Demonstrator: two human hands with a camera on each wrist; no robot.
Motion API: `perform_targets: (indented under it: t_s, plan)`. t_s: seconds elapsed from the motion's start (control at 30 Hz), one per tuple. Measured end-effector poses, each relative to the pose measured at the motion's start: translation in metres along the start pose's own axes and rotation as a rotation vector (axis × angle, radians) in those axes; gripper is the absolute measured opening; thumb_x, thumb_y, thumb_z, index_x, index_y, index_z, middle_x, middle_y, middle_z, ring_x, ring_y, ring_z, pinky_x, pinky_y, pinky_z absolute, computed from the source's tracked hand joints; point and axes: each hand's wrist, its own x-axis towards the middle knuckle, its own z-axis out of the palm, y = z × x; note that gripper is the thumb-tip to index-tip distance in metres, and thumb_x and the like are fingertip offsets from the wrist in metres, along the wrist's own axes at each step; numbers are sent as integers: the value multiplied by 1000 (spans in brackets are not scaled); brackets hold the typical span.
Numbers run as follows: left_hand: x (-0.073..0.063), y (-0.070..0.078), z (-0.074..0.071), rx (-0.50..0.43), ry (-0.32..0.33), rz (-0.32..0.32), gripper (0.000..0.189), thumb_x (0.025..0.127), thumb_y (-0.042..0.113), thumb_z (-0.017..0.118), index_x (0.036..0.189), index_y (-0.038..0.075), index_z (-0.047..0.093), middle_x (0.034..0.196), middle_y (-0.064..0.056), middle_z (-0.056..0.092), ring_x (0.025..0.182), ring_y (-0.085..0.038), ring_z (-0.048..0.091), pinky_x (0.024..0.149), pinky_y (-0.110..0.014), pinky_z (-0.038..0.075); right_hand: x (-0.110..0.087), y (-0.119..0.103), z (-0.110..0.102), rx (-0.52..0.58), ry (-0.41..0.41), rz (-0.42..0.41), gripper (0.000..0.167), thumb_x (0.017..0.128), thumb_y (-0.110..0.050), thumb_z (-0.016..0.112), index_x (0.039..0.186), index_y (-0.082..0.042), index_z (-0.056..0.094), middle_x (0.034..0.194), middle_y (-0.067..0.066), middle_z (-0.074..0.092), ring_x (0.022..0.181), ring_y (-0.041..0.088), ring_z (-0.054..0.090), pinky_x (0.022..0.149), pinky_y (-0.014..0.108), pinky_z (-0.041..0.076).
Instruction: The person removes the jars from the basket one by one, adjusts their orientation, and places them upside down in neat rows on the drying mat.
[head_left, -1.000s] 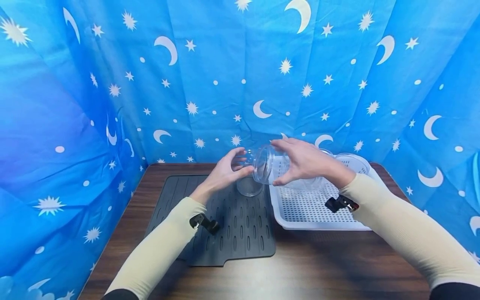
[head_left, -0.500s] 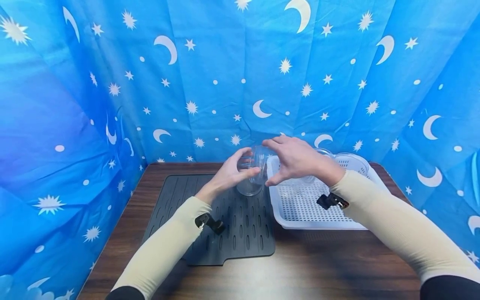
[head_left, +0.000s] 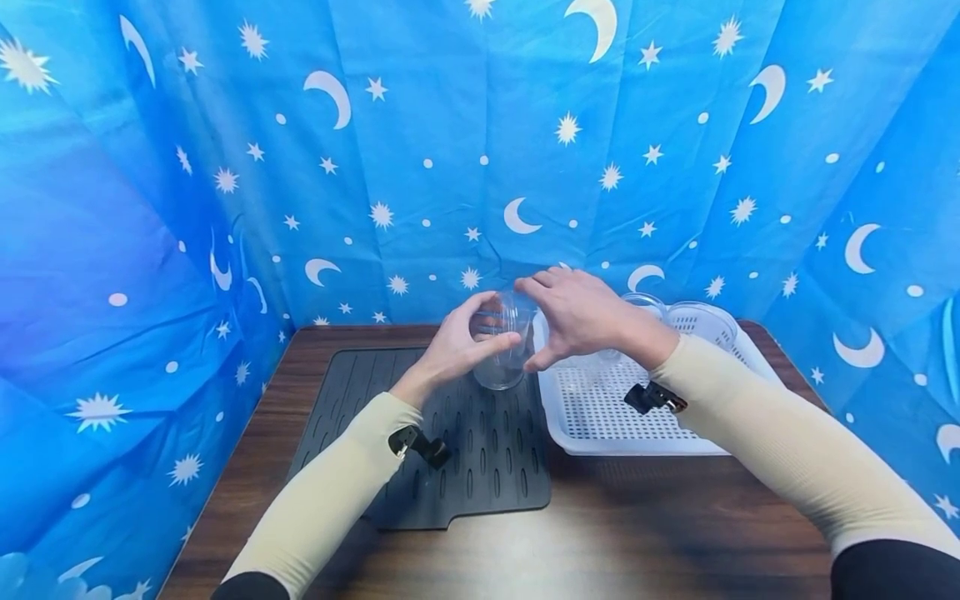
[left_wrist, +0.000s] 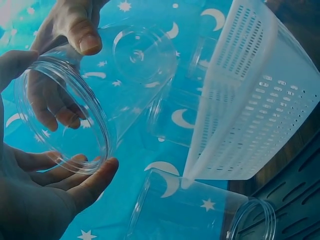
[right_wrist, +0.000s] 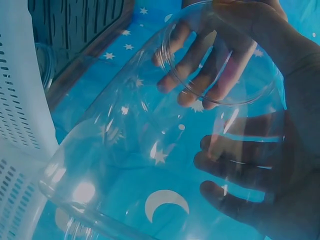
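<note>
A clear, wide-mouthed jar (left_wrist: 122, 95) is held sideways between both hands. My left hand (head_left: 453, 343) curls its thumb and fingers round the threaded rim, as the left wrist view shows. The right hand (head_left: 581, 315) grips the jar's body from the side, and in the right wrist view its fingers show through the clear wall (right_wrist: 145, 135). Below the left hand, a second clear jar (head_left: 498, 379) stands on the black ridged mat (head_left: 472, 487); in the left wrist view this standing jar (left_wrist: 185, 210) appears at the lower right, mouth toward the mat.
A white perforated basket (head_left: 637, 450) sits right of the mat, with clear containers (head_left: 701, 325) inside it at the back. Under both is a dark wooden table (head_left: 600, 533). A blue star-and-moon cloth (head_left: 480, 125) rises behind and on both sides.
The right hand has moved left with the jar, bringing its mouth further into the left hand. The left hand has shifted slightly right, its fingers now round the rim.
</note>
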Motion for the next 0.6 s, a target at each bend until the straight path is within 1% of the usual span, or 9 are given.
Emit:
perform_targets:
  t_s: [0.07,0.17,0.27,0.33,0.4,0.47,0.6]
  plan:
    - [0,0,-1,4,-1,8,77,86,39,69,148,9,35,141,-10,50,124,-32,56,101,-47,48,1,-1,-1,-8,-6,2,110,53,-74,79,135,-5,52,126,15,62,112,33,58,91,50,50]
    - [0,-1,-2,14,-1,7,76,87,39,69,148,9,36,141,-9,50,122,-28,58,101,-44,49,1,-1,-2,-12,-16,-12,114,54,-76,77,137,-4,49,128,16,60,114,34,57,93,51,49]
    - [0,0,-3,10,5,11,75,87,38,69,148,9,36,140,-9,51,121,-26,58,100,-42,50,2,3,-7,48,-11,-22,120,56,-79,74,144,-4,42,138,19,52,124,37,51,100,54,46]
    - [0,1,-4,4,13,15,76,87,38,69,148,8,36,140,-9,51,120,-25,59,99,-43,50,3,8,-13,146,17,-11,122,58,-77,76,148,-5,36,147,19,44,132,38,44,105,56,41]
    - [-1,2,-5,-3,22,18,76,87,38,70,148,9,36,139,-9,51,118,-25,59,98,-43,51,3,16,-20,257,67,18,121,61,-70,79,152,-8,30,153,18,36,139,37,37,109,56,36]
    - [-1,2,-5,-8,27,12,77,86,39,70,148,9,36,138,-9,51,117,-25,60,97,-42,52,1,25,-26,364,132,56,116,65,-60,83,153,-10,27,155,15,34,141,35,36,111,56,34]
    - [-2,1,-6,-30,29,-5,76,86,38,71,148,10,36,138,-9,51,116,-25,60,95,-41,53,-5,42,-32,594,268,127,100,73,-35,86,153,-12,30,153,11,39,138,30,40,112,51,34]
